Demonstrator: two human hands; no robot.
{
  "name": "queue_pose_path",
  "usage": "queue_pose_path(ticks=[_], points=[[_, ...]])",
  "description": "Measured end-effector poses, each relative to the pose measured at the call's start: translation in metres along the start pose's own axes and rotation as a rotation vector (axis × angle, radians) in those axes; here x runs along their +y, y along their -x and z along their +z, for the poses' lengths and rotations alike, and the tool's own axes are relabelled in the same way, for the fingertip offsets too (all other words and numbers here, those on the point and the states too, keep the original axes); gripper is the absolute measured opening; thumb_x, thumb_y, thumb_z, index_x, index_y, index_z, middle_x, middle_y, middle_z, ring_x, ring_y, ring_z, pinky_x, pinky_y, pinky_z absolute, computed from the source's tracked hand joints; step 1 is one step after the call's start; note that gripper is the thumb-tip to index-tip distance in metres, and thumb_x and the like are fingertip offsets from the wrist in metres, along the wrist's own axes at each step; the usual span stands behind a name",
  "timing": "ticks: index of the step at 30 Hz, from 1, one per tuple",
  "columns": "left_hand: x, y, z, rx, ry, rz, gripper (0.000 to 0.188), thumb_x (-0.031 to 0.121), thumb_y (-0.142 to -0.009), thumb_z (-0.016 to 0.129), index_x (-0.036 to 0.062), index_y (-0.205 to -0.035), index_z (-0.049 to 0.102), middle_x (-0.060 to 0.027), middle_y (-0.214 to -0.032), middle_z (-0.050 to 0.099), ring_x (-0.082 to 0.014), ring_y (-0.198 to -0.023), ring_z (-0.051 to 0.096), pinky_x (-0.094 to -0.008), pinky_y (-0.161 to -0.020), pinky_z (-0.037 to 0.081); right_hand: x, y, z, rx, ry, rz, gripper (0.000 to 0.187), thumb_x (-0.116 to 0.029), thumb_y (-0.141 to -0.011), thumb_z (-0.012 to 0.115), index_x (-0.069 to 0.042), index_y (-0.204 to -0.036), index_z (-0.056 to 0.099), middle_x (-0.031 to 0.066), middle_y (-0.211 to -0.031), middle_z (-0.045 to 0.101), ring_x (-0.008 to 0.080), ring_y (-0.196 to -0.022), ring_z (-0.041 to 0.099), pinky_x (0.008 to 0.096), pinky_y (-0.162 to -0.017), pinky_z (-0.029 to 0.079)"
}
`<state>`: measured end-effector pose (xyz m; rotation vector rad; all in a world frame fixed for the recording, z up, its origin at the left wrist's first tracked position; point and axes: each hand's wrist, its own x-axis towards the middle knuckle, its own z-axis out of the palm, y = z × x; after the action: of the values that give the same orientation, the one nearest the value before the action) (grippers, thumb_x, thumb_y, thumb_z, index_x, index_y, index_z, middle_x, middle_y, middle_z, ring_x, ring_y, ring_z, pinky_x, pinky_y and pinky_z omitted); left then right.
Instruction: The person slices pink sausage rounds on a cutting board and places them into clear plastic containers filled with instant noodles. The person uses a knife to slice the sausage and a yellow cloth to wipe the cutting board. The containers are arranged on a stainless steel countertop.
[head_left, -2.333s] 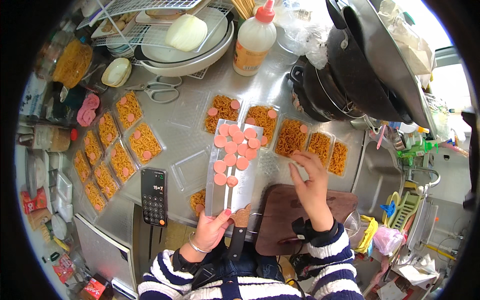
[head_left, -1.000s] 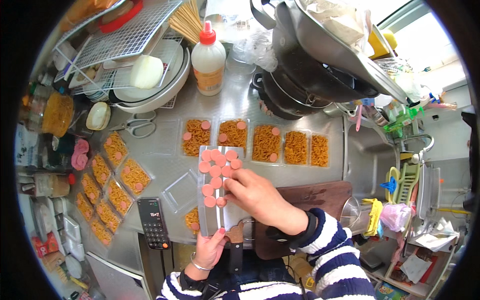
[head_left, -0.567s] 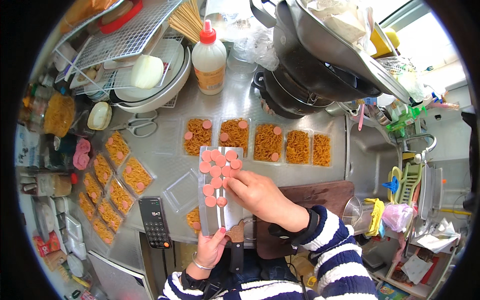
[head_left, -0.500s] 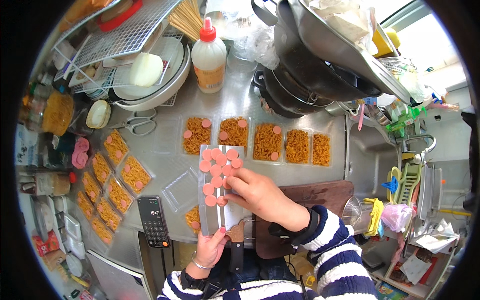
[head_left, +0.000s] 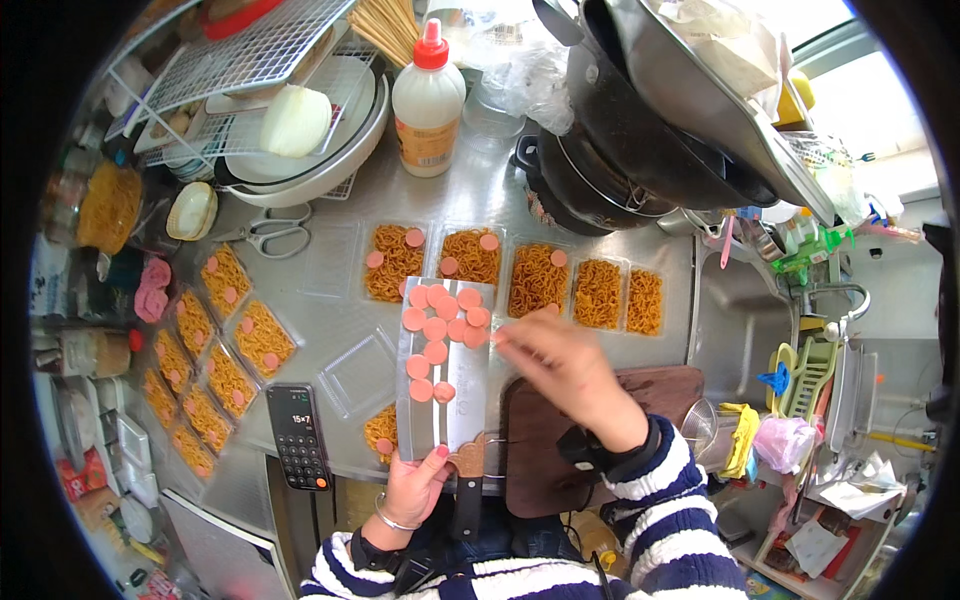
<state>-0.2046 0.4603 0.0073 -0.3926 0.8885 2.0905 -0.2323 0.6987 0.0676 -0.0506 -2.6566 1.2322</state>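
My left hand (head_left: pixel 415 490) grips a cleaver (head_left: pixel 472 400) at the base of its blade, the handle hanging toward me. On the flat blade lie several round pink sausage slices (head_left: pixel 435 328). Just off the blade's right edge is my right hand (head_left: pixel 575 378), somewhat blurred, its thumb and fingers pinched on what looks like a sausage slice. Beyond the blade runs a row of clear trays of noodles (head_left: pixel 538 285). The three on the left bear pink slices; on the noodles in the two on the right (head_left: pixel 597 293) none show. Another noodle tray (head_left: pixel 380 428) is partly hidden behind the cleaver.
More noodle trays (head_left: pixel 265 345) topped with slices sit at left, near a phone (head_left: pixel 297 437). An empty tray (head_left: pixel 358 374) lies left of the cleaver. A brown cutting board (head_left: pixel 640 395) is under my right arm. Scissors (head_left: pixel 275 235), bottle (head_left: pixel 428 110), black pot (head_left: pixel 570 185) and sink (head_left: pixel 740 310) surround the counter.
My right hand has drawn away from the blade, to the right and slightly farther off. Fewer slices lie on the blade's right side. The left hand still holds the cleaver.
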Motion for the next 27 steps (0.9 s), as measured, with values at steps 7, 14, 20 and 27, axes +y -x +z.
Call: queue_pose_path(ticks=[7, 14, 20, 27], points=[[0.008, -0.003, -0.001, -0.019, 0.015, 0.017, 0.032, 0.002, -0.088, 0.055, 0.0077, -0.119, 0.05, -0.005, -0.113, 0.057, -0.0185, -0.102, 0.055, -0.0339, -0.081, 0.047, 0.079, -0.02, 0.012, 0.218, 0.439, -0.054, 0.01, -0.004, -0.072, 0.068, -0.003, -0.082, 0.065, 0.0092, -0.076, 0.06, 0.0258, -0.069, 0.058, 0.0321, -0.062, 0.049], [0.008, 0.0, -0.008, -0.019, 0.017, 0.027, 0.033, 0.002, -0.088, 0.055, 0.0073, -0.12, 0.049, -0.0057, -0.115, 0.056, -0.02, -0.104, 0.055, -0.0355, -0.084, 0.046, 0.094, -0.018, 0.027, 0.144, 0.622, -0.11, 0.011, -0.001, -0.068, 0.066, -0.004, -0.079, 0.065, 0.0099, -0.074, 0.055, 0.0308, -0.081, 0.055, 0.0385, -0.081, 0.046], [0.009, 0.0, -0.009, 0.009, -0.012, -0.019, 0.034, 0.001, -0.088, 0.053, 0.0043, -0.121, 0.047, -0.0082, -0.115, 0.056, -0.023, -0.104, 0.056, -0.0386, -0.086, 0.046, 0.069, -0.025, 0.026, 0.107, 0.617, -0.056, 0.015, 0.0, -0.069, 0.065, -0.004, -0.082, 0.064, 0.0112, -0.079, 0.056, 0.0317, -0.083, 0.053, 0.0401, -0.084, 0.044], [0.004, 0.004, -0.006, -0.006, -0.027, -0.014, 0.028, 0.002, -0.088, 0.054, 0.0049, -0.116, 0.05, -0.0043, -0.105, 0.058, -0.0151, -0.095, 0.057, -0.0307, -0.081, 0.047, -0.023, -0.006, 0.029, -0.08, -0.08, -0.085, 0.023, 0.003, -0.071, 0.068, -0.004, -0.092, 0.063, 0.0079, -0.087, 0.058, 0.0232, -0.08, 0.058, 0.0288, -0.065, 0.047]])
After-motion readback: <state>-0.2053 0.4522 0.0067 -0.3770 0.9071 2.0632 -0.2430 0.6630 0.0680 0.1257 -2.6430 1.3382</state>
